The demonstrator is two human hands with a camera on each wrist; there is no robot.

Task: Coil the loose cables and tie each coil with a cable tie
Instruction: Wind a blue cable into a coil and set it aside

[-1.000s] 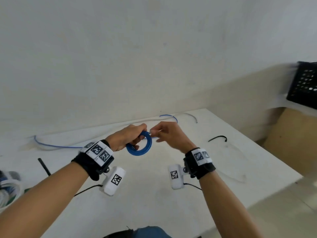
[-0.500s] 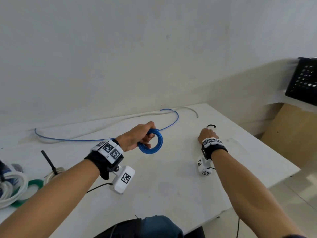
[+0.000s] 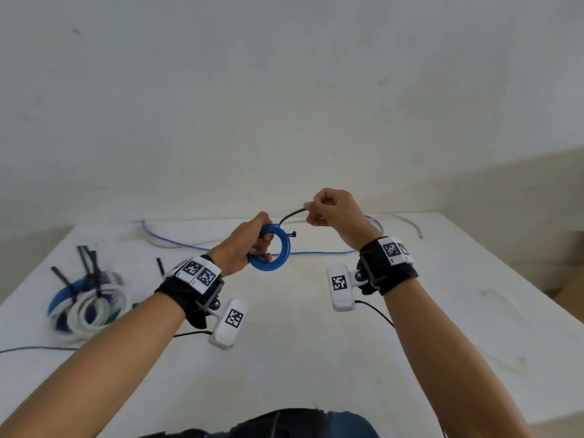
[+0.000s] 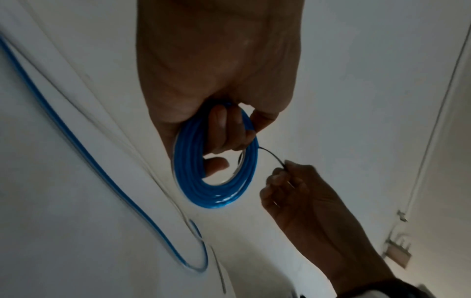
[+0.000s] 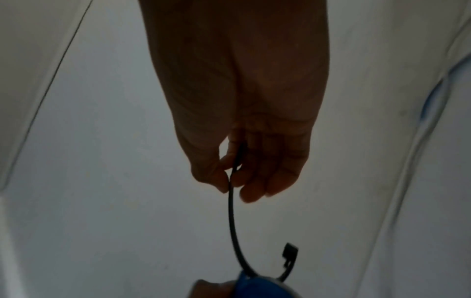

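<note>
Just above the middle of the head view, the left hand (image 3: 249, 245) grips the blue coil (image 3: 274, 251) and holds it off the white table (image 3: 316, 358). Its fingers (image 4: 224, 129) curl through the ring's opening and the thumb closes over the top of the bundle, so the wraps are pressed together inside the fist; the lower half of the coil hangs free below the knuckles.

Up and to the right of it, the right hand (image 3: 335, 213) pinches the tail of a black cable tie (image 3: 289, 216) between thumb and forefinger, with the other 3 fingers (image 5: 270, 177) curled loosely beside them and touching nothing else that can be seen. The tie arcs from that pinch down to the coil's upper right edge, and its square head (image 5: 290, 250) sticks out past the blue wraps, not yet threaded. Whether the strap already passes fully around the bundle cannot be told.

Behind both hands, across the upper part of the table, a loose blue cable (image 3: 316, 252) lies in a long curve. At the left of the frame sits a pile of tied coils (image 3: 88, 305), white and blue, with black tie tails sticking up. The wrist views are dim.
</note>
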